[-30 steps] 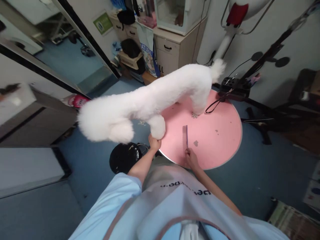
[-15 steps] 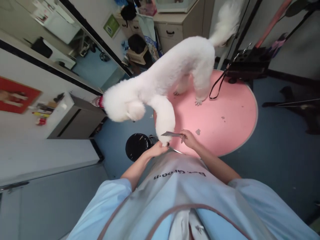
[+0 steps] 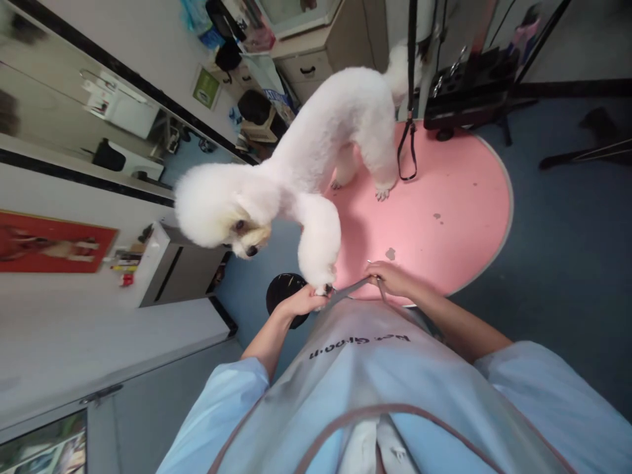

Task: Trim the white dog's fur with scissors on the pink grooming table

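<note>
A white fluffy dog (image 3: 316, 151) stands on a round pink grooming table (image 3: 444, 197), its head hanging over the left edge. My left hand (image 3: 301, 301) is closed under the dog's front paw at the table's near edge. My right hand (image 3: 392, 276) grips a metal comb (image 3: 348, 293) whose far end points left toward that paw. A black leash loop (image 3: 407, 141) hangs beside the dog's hind legs.
A black round bin (image 3: 281, 296) sits on the blue floor below the table edge. A black tool tray (image 3: 469, 99) on a stand is at the table's far side. Cabinets, bags and a mirror line the far and left walls. Small tufts of fur lie on the table.
My right hand picked the comb up from the table and swung it left toward the front paw. The dog's head dropped and turned toward me. My view shifted closer.
</note>
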Action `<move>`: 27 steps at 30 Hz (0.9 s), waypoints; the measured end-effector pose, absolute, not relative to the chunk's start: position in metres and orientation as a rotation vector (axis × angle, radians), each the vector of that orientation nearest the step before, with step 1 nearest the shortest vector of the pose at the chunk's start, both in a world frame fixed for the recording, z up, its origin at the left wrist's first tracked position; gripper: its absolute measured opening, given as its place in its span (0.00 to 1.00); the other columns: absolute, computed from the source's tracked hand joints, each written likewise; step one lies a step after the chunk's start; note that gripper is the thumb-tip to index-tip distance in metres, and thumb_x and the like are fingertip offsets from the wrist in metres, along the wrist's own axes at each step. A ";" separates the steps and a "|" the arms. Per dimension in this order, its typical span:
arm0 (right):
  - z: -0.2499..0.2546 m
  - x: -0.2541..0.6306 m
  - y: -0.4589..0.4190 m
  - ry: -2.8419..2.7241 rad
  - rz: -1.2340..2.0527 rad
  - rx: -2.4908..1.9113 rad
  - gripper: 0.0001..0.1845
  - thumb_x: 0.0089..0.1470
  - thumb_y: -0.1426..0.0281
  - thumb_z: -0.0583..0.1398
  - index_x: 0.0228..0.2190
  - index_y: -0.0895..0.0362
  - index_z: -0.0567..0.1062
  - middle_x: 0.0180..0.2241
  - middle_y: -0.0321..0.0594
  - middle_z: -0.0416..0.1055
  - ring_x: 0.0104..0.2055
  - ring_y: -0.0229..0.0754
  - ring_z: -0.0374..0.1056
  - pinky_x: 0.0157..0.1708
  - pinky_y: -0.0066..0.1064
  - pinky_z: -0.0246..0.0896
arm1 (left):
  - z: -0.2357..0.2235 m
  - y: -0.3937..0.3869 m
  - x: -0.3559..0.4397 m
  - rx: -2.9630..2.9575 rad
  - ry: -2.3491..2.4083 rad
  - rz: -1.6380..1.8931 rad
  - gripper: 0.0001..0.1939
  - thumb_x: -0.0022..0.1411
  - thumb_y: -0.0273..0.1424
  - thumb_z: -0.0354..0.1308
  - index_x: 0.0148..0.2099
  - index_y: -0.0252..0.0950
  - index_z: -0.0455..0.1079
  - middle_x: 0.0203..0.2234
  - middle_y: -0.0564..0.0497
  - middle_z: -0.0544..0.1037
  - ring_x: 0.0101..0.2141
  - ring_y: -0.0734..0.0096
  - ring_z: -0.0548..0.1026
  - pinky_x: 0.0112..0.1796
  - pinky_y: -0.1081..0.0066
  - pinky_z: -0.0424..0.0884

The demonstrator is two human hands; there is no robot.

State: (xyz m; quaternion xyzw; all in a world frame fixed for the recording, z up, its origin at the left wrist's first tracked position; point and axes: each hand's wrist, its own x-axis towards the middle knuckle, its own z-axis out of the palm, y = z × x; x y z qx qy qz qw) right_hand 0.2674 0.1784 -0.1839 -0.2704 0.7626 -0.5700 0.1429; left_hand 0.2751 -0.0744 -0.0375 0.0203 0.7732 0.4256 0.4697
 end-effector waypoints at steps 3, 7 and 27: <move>-0.208 0.279 0.215 2.435 -1.308 -0.694 0.12 0.57 0.71 0.55 0.36 0.57 0.79 0.33 0.44 0.76 0.37 0.43 0.69 0.44 0.34 0.58 | -0.036 -0.071 0.280 0.001 1.852 1.064 0.15 0.46 0.36 0.57 0.32 0.31 0.59 0.24 0.55 0.60 0.26 0.82 0.58 0.28 0.78 0.56; -0.214 0.284 0.233 2.664 -0.969 -0.506 0.13 0.59 0.70 0.54 0.39 0.57 0.78 0.39 0.47 0.77 0.45 0.46 0.70 0.55 0.42 0.50 | -0.028 -0.060 0.285 -0.043 1.781 1.125 0.16 0.46 0.35 0.60 0.33 0.31 0.59 0.25 0.54 0.61 0.27 0.82 0.59 0.30 0.78 0.56; -0.130 0.310 0.158 2.619 -1.214 -0.592 0.13 0.53 0.74 0.54 0.42 0.62 0.69 0.39 0.48 0.72 0.40 0.47 0.68 0.40 0.35 0.57 | -0.004 -0.037 0.285 -0.091 1.546 1.376 0.20 0.46 0.37 0.64 0.32 0.33 0.55 0.23 0.55 0.63 0.24 0.82 0.63 0.32 0.73 0.60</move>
